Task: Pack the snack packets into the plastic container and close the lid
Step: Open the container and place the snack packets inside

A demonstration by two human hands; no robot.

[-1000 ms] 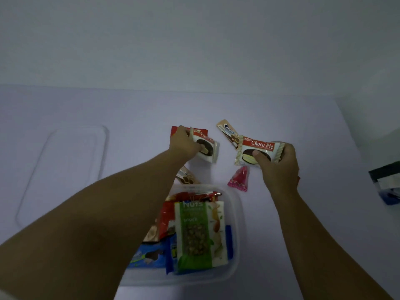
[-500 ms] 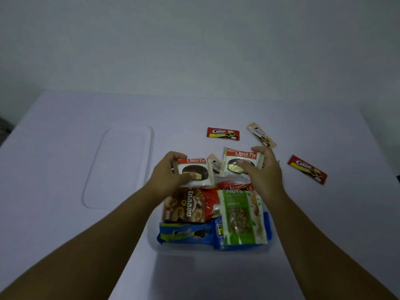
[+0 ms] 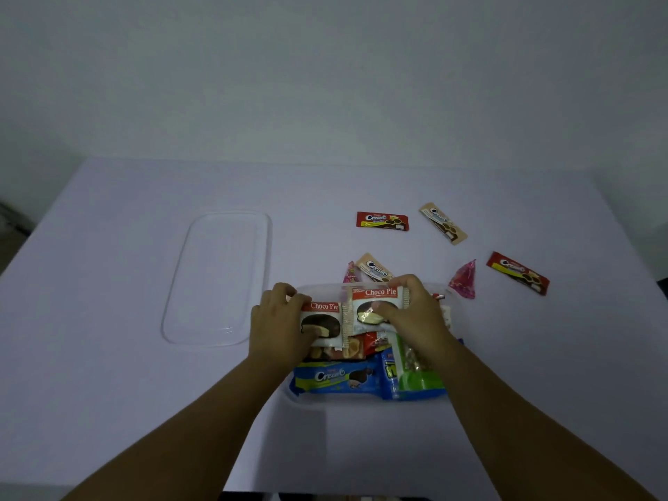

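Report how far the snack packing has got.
Done: the container already holds several packets, including a blue Cream-O pack and a green nuts pack.

In hand: the left hand and right hand each press a Choco Pie into it.

Left: six small packets lie on the table beyond it, and the lid sits off to the left.

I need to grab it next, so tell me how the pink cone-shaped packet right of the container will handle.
The pink cone-shaped packet looks like thin shiny film, so it probably crumples under the fingers and may feel slippery. It is small, so likely light. It lies on its side on the table; a push would probably make it slide or pivot.
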